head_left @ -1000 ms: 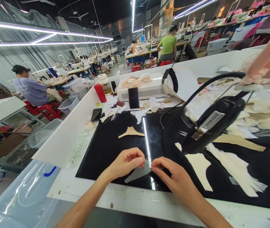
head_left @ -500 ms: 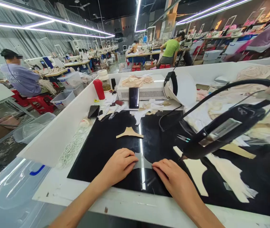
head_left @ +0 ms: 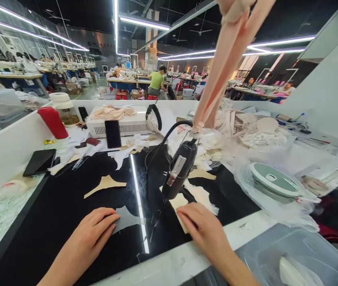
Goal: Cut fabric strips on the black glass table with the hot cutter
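My left hand (head_left: 93,228) is closed at the left end of a thin grey see-through cut piece (head_left: 129,218), which lies on the black work surface (head_left: 76,234). To the right, my right hand (head_left: 201,224) is apart from that piece. Its fingers are pinched together over a flat cream cut piece (head_left: 178,201); whatever is between the fingertips is hidden. Above and between the hands hangs a black hand tool (head_left: 179,169) with a cable, its tip pointing down, slung from a pink cloth strip (head_left: 216,75). A tan curved piece (head_left: 105,184) lies beyond my left hand.
At the back stand a white vented box (head_left: 127,125), a phone (head_left: 113,134) and a red bottle (head_left: 52,122). Cloth scraps (head_left: 231,123) pile up on the right near a green-lidded container (head_left: 274,180). A clear plastic bin (head_left: 300,254) is at front right.
My right hand has let go of the grey piece and moved right to the cream piece. My left hand stays on the grey piece. The view has turned right.
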Available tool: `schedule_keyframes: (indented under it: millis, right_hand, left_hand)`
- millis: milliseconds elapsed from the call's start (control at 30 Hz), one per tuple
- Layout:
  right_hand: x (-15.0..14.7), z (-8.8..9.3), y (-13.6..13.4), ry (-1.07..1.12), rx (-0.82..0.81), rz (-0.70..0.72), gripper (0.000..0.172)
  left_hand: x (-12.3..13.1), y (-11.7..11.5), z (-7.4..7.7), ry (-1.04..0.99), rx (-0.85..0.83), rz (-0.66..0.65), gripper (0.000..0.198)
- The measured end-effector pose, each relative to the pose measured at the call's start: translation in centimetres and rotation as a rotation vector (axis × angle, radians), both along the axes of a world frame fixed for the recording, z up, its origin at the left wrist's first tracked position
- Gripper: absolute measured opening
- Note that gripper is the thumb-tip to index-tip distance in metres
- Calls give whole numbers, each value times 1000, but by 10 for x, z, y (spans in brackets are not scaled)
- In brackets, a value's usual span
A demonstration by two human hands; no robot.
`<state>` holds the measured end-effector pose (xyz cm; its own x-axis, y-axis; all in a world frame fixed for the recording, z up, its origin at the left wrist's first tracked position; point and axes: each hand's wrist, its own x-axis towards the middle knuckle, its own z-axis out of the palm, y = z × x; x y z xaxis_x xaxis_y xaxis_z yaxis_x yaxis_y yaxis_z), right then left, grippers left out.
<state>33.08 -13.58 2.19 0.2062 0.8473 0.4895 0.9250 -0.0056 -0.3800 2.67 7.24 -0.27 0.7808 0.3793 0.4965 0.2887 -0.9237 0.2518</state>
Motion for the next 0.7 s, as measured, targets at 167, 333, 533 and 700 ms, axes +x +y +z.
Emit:
schedule_keyframes:
  millis: [167, 333, 533, 700]
  right_hand:
    - [64, -2, -10, -41, -17, -258, 37]
    - [82, -9, 5, -57, -63, -324, 42]
    - [77, -16, 19, -48, -106, -377, 33]
    - [77, -15, 17, 56, -78, -397, 28]
  left_hand:
    - [10, -10, 16, -42, 39, -25, 30]
    - [22, -21, 27, -63, 102, -83, 29]
    - [28, -33, 37, -32, 117, -100, 33]
    - [30, -36, 40, -60, 133, -105, 36]
